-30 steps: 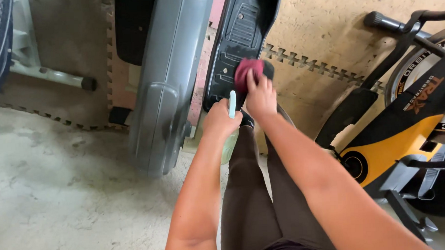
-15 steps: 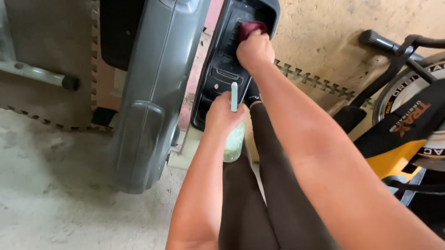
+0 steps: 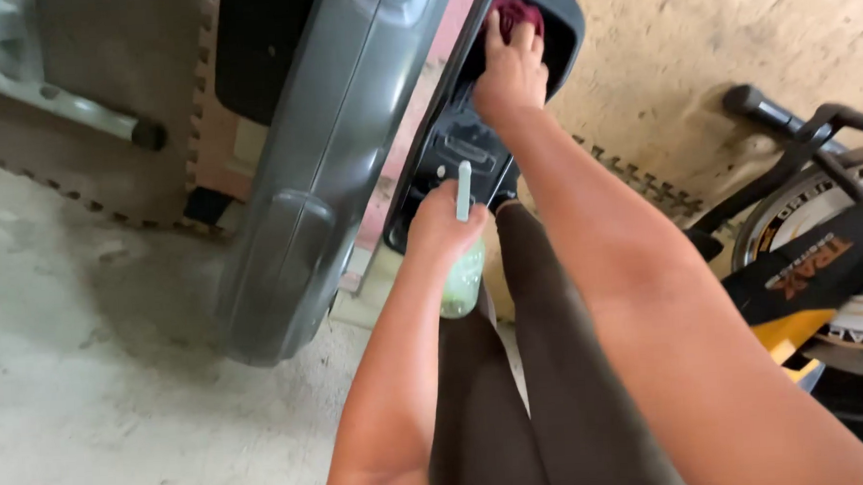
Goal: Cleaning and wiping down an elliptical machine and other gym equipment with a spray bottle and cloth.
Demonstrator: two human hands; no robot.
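Note:
My right hand presses a dark red cloth against the far end of a black foot pedal on a grey exercise machine. The cloth shows only above my fingertips. My left hand grips a spray bottle with pale green liquid and a light blue trigger, held just below the pedal's near end. My legs in dark leggings are under both arms.
A black and yellow exercise bike stands at the right. Brown interlocking foam mats lie under the machines. A bare concrete floor fills the lower left. A white metal frame bar is at the top left.
My right hand slid the red cloth from the pedal's near end up to its far end. My left hand kept the spray bottle in about the same place.

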